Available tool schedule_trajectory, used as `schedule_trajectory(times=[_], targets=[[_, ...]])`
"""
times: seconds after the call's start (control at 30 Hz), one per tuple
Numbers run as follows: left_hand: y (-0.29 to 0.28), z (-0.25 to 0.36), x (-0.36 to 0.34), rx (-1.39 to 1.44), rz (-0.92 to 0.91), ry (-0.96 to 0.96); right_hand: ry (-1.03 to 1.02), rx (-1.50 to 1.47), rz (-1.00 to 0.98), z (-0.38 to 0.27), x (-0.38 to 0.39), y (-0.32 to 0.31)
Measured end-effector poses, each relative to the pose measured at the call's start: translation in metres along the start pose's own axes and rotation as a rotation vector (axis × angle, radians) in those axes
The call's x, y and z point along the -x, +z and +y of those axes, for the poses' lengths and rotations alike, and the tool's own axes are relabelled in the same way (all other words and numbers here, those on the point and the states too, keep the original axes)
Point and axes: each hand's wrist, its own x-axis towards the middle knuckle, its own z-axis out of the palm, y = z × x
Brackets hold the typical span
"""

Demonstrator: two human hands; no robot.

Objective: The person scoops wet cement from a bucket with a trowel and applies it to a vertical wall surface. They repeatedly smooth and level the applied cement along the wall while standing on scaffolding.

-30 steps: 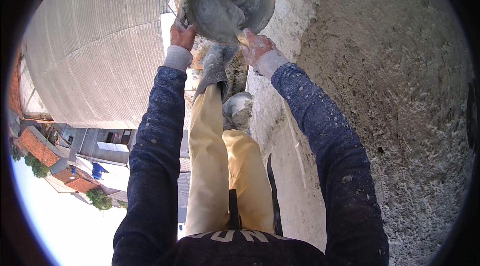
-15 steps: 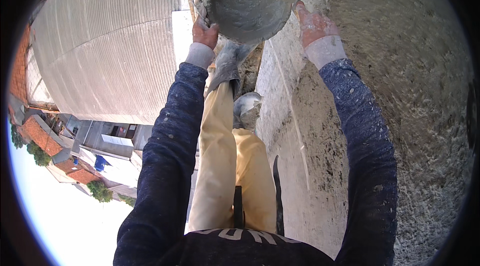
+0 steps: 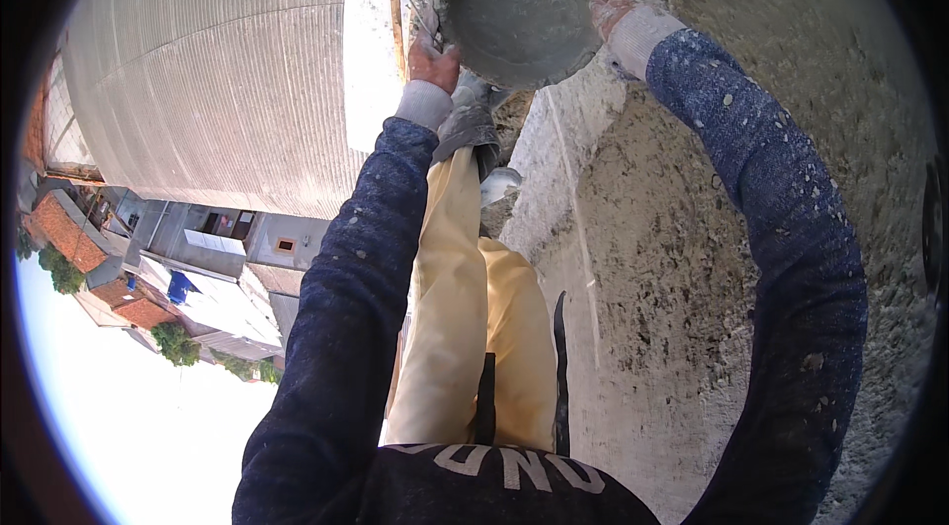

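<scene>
A round bucket point(image 3: 499, 77) of wet grey mortar point(image 3: 524, 16) is held between my two hands at the top of the view. My left hand point(image 3: 433, 60) grips its near left rim, thumb turned toward the bucket. On the opposite side, the fingers of my right hand point(image 3: 613, 19) close on the right rim. Mortar is smeared on both hands and speckles the dark blue sleeves. Below the bucket, a grey boot point(image 3: 470, 139) shows partly, under a pale yellow trouser leg point(image 3: 450, 258).
A rough, mortar-coated wall point(image 3: 791, 130) rises close on my right. To the left lies a corrugated roof point(image 3: 217, 70), with a wooden pole point(image 3: 393, 1) at its edge. Brick-coloured roofs point(image 3: 69, 233) and trees stand far off at lower left.
The bucket has shifted slightly right in view, and its mortar surface looks smoother. My right elbow has swung outward, with that hand turned more sideways on the rim.
</scene>
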Motion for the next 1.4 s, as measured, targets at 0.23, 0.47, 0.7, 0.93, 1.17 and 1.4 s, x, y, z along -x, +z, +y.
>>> schedule_trajectory(times=[0.23, 0.47, 0.7, 0.93, 1.17, 1.4], targets=[[0.0, 0.001, 0.003, -0.024, 0.007, -0.017, 0.194, -0.375, -0.158, -0.022, 0.02, 0.011], [0.009, 0.015, 0.009, -0.154, 0.122, -0.053, 0.213, -0.449, -0.383, -0.039, 0.049, 0.027], [0.014, 0.008, 0.013, -0.127, 0.129, -0.083, 0.227, -0.191, -0.105, 0.005, 0.112, -0.001], [0.015, 0.015, 0.016, -0.051, 0.087, -0.043, 0.024, -0.095, -0.403, 0.001, 0.005, -0.008], [-0.002, -0.016, 0.005, 0.084, -0.012, 0.011, -0.056, -0.383, -0.228, -0.013, 0.004, 0.044], [-0.012, -0.035, 0.0, 0.187, -0.05, -0.073, 0.051, -1.145, -0.361, -0.044, 0.016, 0.069]])
